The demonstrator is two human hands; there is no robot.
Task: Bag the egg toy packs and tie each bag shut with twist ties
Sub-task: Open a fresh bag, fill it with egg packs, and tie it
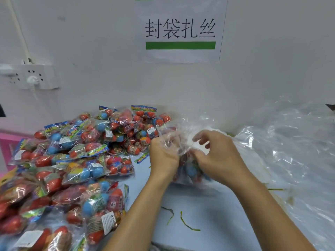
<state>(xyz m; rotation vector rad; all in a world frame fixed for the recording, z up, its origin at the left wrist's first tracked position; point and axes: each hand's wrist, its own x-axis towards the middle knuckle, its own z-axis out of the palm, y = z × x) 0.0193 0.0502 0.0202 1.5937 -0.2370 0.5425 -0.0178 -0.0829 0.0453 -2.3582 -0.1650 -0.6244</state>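
Observation:
A clear plastic bag (188, 171) holding egg toy packs stands on the table in front of me. My left hand (163, 154) grips the gathered top of the bag from the left. Pinching the same crumpled bag top from the right is my right hand (215, 154), with curled fingers. Red and blue eggs show through the bag below my hands. A large heap of egg toy packs (72, 160) covers the table's left side. Two loose green twist ties (188, 223) lie on the table near my forearms.
A pile of clear empty bags (290, 151) fills the right side. More twist ties (275, 189) peek out beneath it. A white wall with a paper sign (181, 29) stands close behind. A power strip (30, 76) hangs at left, and a pink edge (7, 142) sits far left.

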